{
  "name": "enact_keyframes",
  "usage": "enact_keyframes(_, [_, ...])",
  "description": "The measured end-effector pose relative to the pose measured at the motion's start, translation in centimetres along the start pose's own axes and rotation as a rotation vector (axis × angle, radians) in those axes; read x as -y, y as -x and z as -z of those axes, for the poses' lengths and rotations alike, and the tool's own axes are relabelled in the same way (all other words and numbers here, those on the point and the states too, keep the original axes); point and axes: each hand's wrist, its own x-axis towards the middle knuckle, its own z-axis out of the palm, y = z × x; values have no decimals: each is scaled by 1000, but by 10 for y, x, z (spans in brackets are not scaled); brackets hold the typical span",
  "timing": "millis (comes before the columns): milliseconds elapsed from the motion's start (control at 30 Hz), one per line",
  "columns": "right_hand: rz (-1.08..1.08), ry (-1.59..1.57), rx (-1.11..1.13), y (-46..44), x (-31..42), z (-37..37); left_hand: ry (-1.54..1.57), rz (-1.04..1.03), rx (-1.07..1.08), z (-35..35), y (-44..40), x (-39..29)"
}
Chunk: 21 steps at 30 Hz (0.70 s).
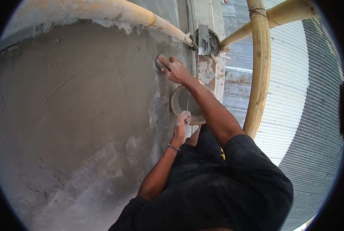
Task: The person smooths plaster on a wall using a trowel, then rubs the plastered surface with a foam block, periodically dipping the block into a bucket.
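Filling the left half of the frame is a broad grey plastered wall (83,100), smooth above and blotchy pale toward the lower left. Ribbed corrugated sheeting, white (283,96) and dark grey (320,119), covers the right side. The person's black short-sleeved shirt (218,192) occupies the bottom centre. One thick yellowish bamboo pole (102,9) crosses the upper left; another, upright (258,73), stands right of centre. A round, mortar-crusted bucket (174,102) sits at centre, partly behind the right forearm. Above it, at top centre, a small dark tub of grey mortar (216,47) carries a flat rectangular metal trowel (204,40). The right hand (175,71) has its grip partly closed around a small grey block-like pad (162,64), held at the wall just above centre. Below, the left hand (182,120) has its grip closed on the bucket's thin wire handle (188,101); a dark beaded bracelet (174,146) circles that wrist.
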Motion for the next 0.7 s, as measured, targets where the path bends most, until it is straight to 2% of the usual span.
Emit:
enact_keyframes(67, [-79, 260, 329, 34, -3, 23, 12, 12, 3, -5, 3, -6])
enact_keyframes(100, [-73, 275, 334, 42, 1, 37, 22, 13, 0, -10, 3, -10])
enact_keyframes(167, [-485, -114, -72, 56, 43, 79, 13, 9, -16, -18, 5, -15])
enact_keyframes(233, [-570, 39, 10, 81, 50, 107, 46, -32, -42, -21, 7, -18])
enact_keyframes(300, [-558, 97, 260, 111, 28, 108, 87, -19, -23, -22, 3, -23])
enact_keyframes(367, [-651, 348, 490, 124, 11, 82, 132, -8, -17, -25, -1, -24])
enact_keyframes(500, [-666, 401, 438, 123, -31, 20, 108, -33, 3, -32, -5, -29])
enact_keyframes(567, [-625, 540, 471, 114, -46, 3, 112, -25, -7, -35, -3, -36])
enact_keyframes(700, [-645, 533, 521, 107, -53, 8, 151, -42, -14, -34, -18, -42])
